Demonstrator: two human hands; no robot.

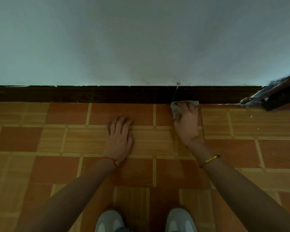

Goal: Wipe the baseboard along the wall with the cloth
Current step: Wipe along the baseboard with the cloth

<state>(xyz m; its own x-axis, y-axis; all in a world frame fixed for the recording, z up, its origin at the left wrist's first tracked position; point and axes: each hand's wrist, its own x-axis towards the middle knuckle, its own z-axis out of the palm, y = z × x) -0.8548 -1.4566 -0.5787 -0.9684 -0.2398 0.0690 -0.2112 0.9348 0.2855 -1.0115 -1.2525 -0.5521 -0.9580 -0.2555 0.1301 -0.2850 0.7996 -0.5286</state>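
Bracing flat, fingers spread, on the orange-and-tan tiled floor (65,136): left hand (120,138), holding nothing. Clutching a crumpled pale cloth (176,106) at the foot of the dark brown wooden baseboard (90,93): right hand (187,123), nearer the board, whose length is running left-right, mostly stretching leftward.

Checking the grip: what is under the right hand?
A pale cloth lies under the right hand, its edges showing against the dark baseboard. The floor beneath it is covered.
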